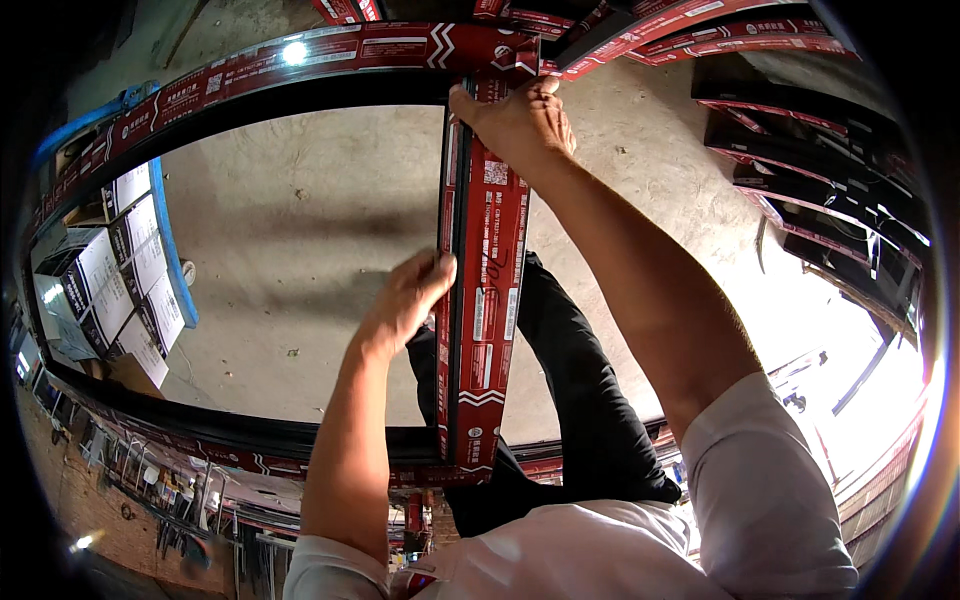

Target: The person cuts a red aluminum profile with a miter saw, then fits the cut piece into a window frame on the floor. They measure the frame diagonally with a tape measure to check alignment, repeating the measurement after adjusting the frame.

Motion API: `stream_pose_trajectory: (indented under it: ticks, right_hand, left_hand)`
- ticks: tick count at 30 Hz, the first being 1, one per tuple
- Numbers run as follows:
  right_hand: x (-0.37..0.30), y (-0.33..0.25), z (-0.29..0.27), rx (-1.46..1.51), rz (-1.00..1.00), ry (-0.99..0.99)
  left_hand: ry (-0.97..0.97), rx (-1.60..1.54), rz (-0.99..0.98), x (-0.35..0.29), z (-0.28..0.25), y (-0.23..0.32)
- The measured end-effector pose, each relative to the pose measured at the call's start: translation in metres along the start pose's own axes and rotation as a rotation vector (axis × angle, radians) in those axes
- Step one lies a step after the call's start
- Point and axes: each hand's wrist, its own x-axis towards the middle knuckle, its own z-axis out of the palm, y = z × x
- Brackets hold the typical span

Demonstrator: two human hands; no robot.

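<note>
The red-wrapped frame mullion [484, 300] ran lengthwise away from the person; right hand [520, 120] gripped its far end, left hand [405, 300] clasped its middle.

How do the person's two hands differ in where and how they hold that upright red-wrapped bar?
The right hand grips the centre bar at its top, by the upper frame rail, arm stretched out. The left hand holds the bar's left edge at mid-height, arm bent. Both are bare and closed on the same bar.
</note>
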Motion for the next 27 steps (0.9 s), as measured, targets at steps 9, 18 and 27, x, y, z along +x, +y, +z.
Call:
stream_pose_trajectory:
  ticks: [9,18,27]
  right_hand:
    - [-0.003,-0.005,-0.002,0.176,-0.033,0.003]
    - [0.011,0.011,0.015,0.214,-0.200,0.046]
    - [-0.043,0.061,0.008,0.416,-0.321,-0.098]
  left_hand:
    - [-0.053,-0.129,0.046,0.082,-0.020,0.079]
    - [0.035,-0.023,0.033,0.079,-0.012,0.087]
    - [0.046,0.046,0.009,0.047,-0.006,0.074]
